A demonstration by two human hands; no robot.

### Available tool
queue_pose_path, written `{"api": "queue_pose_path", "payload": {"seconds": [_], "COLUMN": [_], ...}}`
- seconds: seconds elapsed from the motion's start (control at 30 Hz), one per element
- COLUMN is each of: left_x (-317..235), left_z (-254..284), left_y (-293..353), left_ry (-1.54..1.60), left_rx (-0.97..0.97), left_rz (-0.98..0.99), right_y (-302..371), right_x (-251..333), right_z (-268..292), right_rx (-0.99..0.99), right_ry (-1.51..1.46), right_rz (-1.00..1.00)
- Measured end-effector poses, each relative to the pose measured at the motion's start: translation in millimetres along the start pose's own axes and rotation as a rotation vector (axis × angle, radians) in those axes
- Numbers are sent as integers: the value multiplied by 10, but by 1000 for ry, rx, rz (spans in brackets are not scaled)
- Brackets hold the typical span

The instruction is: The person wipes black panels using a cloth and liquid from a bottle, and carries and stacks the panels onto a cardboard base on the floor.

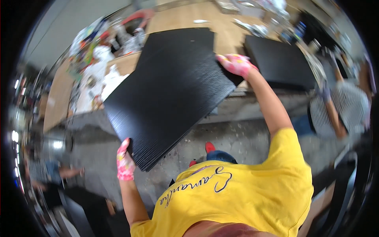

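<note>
A thick stack of black sheets (167,100) is held at a slant between my hands, over the front edge of the table. My left hand (125,161), in a pink patterned glove, grips its near left corner, where the fanned sheet edges show; the fingers underneath are hidden. At the far right corner my right hand (236,65), gloved alike, is closed on the stack with its thumb side on top. Behind the held stack lie more black sheets (179,41), partly covered by it. Another black stack (281,62) rests on the table just right of my right hand.
The wooden table (169,16) carries a heap of plastic bags and scraps (92,75) on its left. Clear wrapping and bottles (290,31) lie at the back right. A person in a striped shirt (341,106) stands at the right; another person (41,172) is at the far left.
</note>
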State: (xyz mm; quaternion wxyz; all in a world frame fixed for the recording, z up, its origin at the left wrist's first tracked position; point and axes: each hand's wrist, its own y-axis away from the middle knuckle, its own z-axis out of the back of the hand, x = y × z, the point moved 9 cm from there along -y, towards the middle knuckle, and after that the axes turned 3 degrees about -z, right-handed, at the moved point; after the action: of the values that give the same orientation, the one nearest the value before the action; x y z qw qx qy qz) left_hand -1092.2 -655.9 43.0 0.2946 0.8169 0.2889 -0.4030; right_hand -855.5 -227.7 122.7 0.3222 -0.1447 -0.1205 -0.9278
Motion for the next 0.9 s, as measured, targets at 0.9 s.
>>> {"api": "queue_pose_path", "payload": {"seconds": [0.9], "left_x": [2955], "left_z": [-3071], "left_y": [1843], "left_ry": [-851], "left_rx": [1019], "left_rz": [101], "right_y": [7678], "right_x": [-2707], "right_z": [-2137], "right_rx": [-948], "right_ry": [-936], "right_rz": [-1537]}}
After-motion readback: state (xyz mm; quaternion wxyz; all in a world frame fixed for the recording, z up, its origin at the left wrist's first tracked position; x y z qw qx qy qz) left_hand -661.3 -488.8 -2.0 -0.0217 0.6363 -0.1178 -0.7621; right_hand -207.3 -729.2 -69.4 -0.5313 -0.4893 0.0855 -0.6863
